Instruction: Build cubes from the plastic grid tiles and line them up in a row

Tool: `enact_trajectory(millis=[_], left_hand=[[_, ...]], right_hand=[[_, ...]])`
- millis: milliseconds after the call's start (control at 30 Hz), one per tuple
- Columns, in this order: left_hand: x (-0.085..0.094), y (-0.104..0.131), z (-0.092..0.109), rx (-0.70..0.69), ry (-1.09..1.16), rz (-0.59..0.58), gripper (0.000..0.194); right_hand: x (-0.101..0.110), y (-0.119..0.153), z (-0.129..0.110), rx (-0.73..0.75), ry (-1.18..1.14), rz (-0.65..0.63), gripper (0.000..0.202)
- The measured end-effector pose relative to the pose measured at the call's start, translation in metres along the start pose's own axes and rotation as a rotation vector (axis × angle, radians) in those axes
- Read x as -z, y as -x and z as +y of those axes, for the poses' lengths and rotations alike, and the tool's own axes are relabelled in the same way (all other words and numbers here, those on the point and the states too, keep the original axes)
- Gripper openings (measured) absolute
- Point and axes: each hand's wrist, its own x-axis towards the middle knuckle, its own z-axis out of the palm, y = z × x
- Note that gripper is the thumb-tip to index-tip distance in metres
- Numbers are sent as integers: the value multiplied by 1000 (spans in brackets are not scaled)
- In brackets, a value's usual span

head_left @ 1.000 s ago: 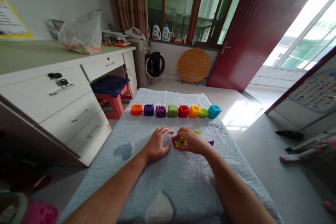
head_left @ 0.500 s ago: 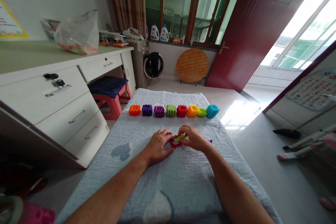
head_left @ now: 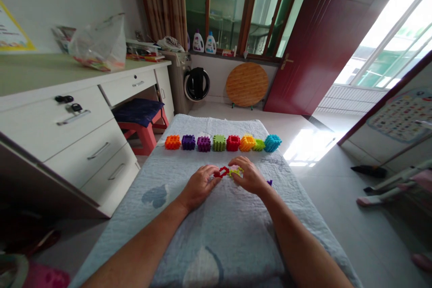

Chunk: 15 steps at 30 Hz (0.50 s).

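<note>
Over the blue-grey cloth [head_left: 202, 229], the left hand [head_left: 199, 187] pinches a red piece [head_left: 226, 171] between thumb and forefinger, its long axis running rightward from their tips. Just beside it, a yellow-green piece [head_left: 234, 173] lies between the curved thumb and fingers of the right hand [head_left: 250, 177]; whether gripped, I cannot tell.

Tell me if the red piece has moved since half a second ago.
Yes: the red piece now shows higher in the view, closer to the red block, and slightly farther left.
</note>
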Motion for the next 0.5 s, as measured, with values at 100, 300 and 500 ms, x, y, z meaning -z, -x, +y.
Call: enact_trajectory(millis=[100,300,500], left_hand=[[3,-2,0,42,100,78,29],[4,-3,-2,146,110,184,34],[3,-4,-6,242,38,211,29]], right_hand=[[-10,2,-6,68,-105,39,54],[-21,3,-21,113,-84,69,55],[-28,1,-32,52,154,-29,52]])
